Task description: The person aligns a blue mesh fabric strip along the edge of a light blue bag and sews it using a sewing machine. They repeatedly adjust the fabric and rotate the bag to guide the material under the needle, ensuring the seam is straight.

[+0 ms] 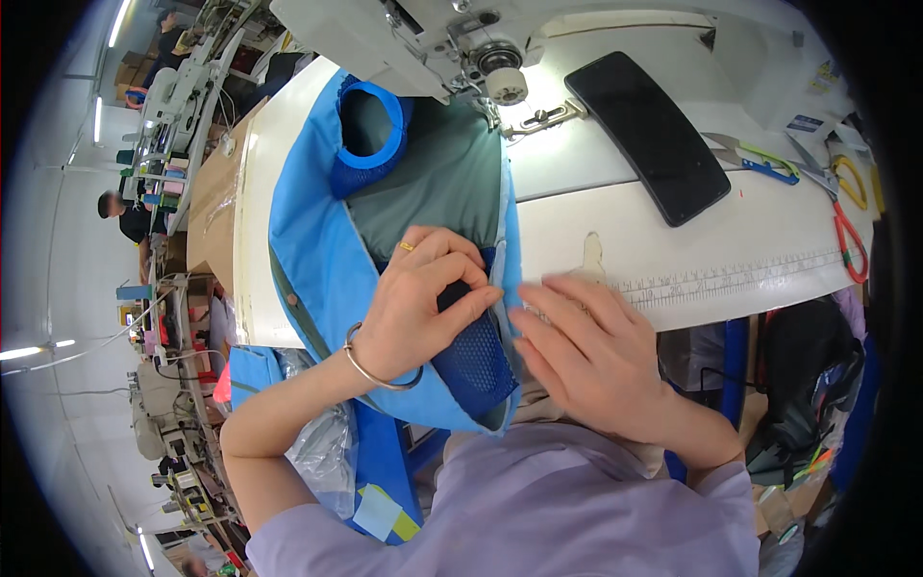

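A light blue fabric bag piece [322,231] with a grey-green lining [437,173] lies on the sewing table. Its far edge runs under the needle area of the sewing machine [495,62]. A round opening with a bright blue rim [399,144] sits at its upper part. My left hand [413,303] pinches the piece's right edge between thumb and fingertips, beside a dark blue mesh pocket [481,361]. My right hand [591,351], slightly blurred, lies along the outside of that edge with fingers stretched out, holding nothing visible.
Right of the machine lies a black phone [649,135]. Farther right are thread snips [755,159] and red-handled scissors [846,240]. A printed ruler scale [711,277] runs along the table's near edge. A black bag [808,385] is below right; other sewing stations [173,115] stand left.
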`<action>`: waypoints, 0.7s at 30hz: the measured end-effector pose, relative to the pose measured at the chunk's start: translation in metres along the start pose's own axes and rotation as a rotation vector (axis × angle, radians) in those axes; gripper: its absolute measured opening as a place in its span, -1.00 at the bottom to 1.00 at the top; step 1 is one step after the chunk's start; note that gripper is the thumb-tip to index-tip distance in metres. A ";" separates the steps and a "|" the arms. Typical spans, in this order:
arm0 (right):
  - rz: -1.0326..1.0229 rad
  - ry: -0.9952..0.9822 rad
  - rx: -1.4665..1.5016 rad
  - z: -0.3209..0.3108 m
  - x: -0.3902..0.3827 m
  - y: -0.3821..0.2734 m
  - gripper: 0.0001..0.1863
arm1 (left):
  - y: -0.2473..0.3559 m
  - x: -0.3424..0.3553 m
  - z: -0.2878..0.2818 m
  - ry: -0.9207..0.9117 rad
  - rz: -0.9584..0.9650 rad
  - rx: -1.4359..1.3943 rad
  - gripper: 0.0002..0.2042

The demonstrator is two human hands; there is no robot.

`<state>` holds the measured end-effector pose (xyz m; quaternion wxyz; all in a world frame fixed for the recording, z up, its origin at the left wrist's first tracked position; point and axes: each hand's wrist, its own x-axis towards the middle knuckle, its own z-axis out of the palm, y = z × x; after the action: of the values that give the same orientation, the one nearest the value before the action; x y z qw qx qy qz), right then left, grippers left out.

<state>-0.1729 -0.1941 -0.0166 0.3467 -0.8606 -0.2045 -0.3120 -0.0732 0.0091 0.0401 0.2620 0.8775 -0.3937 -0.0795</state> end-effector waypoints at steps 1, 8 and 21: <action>-0.068 -0.002 -0.098 0.002 0.004 0.003 -0.70 | 0.002 -0.001 0.002 0.024 -0.010 -0.008 -0.86; -0.103 -0.171 -0.123 0.011 -0.007 0.008 -0.60 | 0.004 -0.003 0.011 0.157 0.108 0.020 -0.85; -0.145 -0.226 -0.093 0.009 -0.007 0.010 -0.67 | -0.017 0.007 0.013 0.085 0.280 0.054 -0.77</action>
<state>-0.1692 -0.1954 -0.0309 0.2577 -0.8883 -0.2892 -0.2466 -0.0619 0.0083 0.0202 0.2633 0.8234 -0.5027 0.0053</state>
